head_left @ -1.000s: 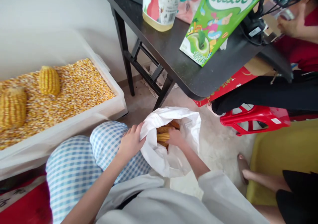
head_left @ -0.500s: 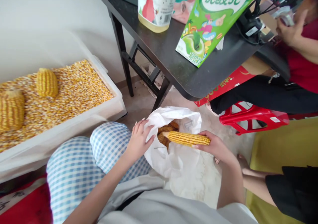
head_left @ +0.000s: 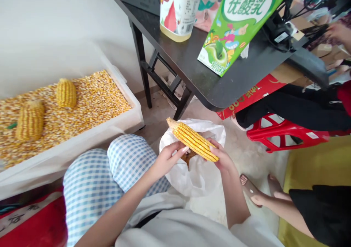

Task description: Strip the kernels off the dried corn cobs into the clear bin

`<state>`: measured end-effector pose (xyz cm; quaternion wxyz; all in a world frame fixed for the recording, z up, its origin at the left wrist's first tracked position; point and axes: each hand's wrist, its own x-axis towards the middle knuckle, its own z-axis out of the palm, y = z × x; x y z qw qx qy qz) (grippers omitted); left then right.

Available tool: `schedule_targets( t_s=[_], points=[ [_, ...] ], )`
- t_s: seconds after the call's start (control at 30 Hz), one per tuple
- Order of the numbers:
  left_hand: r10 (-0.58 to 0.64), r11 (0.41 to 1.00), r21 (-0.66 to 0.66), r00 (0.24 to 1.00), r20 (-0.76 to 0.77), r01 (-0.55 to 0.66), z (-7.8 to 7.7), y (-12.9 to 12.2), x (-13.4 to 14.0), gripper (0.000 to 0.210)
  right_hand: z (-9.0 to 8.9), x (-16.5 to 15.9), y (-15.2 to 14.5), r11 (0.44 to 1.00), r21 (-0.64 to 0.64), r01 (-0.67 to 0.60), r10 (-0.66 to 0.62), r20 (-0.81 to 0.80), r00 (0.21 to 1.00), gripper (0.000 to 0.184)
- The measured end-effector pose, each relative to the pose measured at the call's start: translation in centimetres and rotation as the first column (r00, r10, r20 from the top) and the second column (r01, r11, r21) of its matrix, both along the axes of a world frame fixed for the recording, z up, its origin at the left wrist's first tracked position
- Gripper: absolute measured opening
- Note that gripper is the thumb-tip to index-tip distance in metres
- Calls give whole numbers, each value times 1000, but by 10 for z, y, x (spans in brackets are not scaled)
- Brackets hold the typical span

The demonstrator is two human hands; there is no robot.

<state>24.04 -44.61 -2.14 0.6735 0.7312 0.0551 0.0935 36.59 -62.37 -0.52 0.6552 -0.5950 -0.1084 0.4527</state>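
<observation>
An ear of corn (head_left: 193, 139) with its kernels on is tilted in front of me, pale stem end up and to the left. My right hand (head_left: 223, 157) is closed around its lower right end. Against its lower left side is my left hand (head_left: 172, 155), thumb in front and fingertips partly hidden behind the ear. Below both hands stands an open white bag (head_left: 196, 181). Brownish cobs (head_left: 188, 157) show inside it, mostly covered by the ear and my hands.
To the left, a white bin (head_left: 120, 121) holds loose kernels (head_left: 93, 97) and bundled cobs (head_left: 66, 93). A black table (head_left: 189, 69) carries a green drink carton (head_left: 233, 31) and a bottle (head_left: 178, 13). Two people are at the right, near a red stool (head_left: 274, 132).
The ear has risen from the bag's mouth, and its stem end now points up and left. My left hand has left the bag's rim and moved onto the ear.
</observation>
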Motion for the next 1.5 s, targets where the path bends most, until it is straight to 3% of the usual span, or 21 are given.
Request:
schedule_targets(
  t_s=[0.1,0.17,0.23,0.3,0.37,0.43,0.57,0.7,0.87,0.93,1.03,1.1,1.17,1.27,1.33,1.43,1.5],
  points=[
    [54,998,20,998,20,-54,5,8,-1,31,-11,-8,13,995,102,2,5,-72,997,33],
    [183,983,18,981,65,-185,10,15,-2,31,-18,-13,18,987,158,9,12,-131,991,39],
    [351,936,-49,931,102,-347,16,22,-2,32,-27,-19,22,986,166,22,12,-197,980,45],
    [494,860,-202,864,101,-468,23,29,-1,32,-34,-26,26,988,151,35,7,-270,963,48],
    [550,782,-392,832,70,-484,32,34,1,32,-41,-32,30,988,148,39,15,-352,936,50],
    [533,726,-538,845,45,-429,40,38,2,37,-45,-39,35,986,162,39,32,-416,909,53],
    [444,692,-626,896,-23,-359,47,45,2,38,-46,-51,47,984,176,40,44,-446,894,59],
    [352,708,-620,930,-106,-338,37,47,0,34,-41,-59,61,983,158,99,-24,-419,908,58],
    [239,785,-539,952,-191,-305,18,40,-5,32,-36,-57,75,962,166,219,-149,-356,923,55],
    [184,863,-430,957,-226,-267,16,37,-7,28,-36,-55,77,957,184,225,-151,-348,925,53],
    [90,980,-156,973,-212,-125,14,37,-7,28,-37,-53,75,962,182,203,-133,-337,932,51],
    [20,1000,-11,987,-161,-21,12,38,-5,28,-38,-53,72,971,164,174,-114,-325,939,53],
    [-48,998,40,994,-103,52,10,39,-3,31,-38,-54,70,978,142,150,-98,-322,942,55],
    [-63,998,6,998,-13,63,8,40,-2,33,-39,-56,69,982,116,147,-101,-332,938,57],
    [35,999,-40,998,57,-33,11,40,-3,32,-39,-57,71,981,115,154,-108,-336,936,55],
    [202,957,-227,976,82,-179,16,36,-5,33,-38,-60,77,975,129,181,-133,-315,940,51],
    [198,900,-396,980,1,-181,17,30,-6,34,-37,-64,82,970,115,216,-177,-277,944,46]
  ],
)
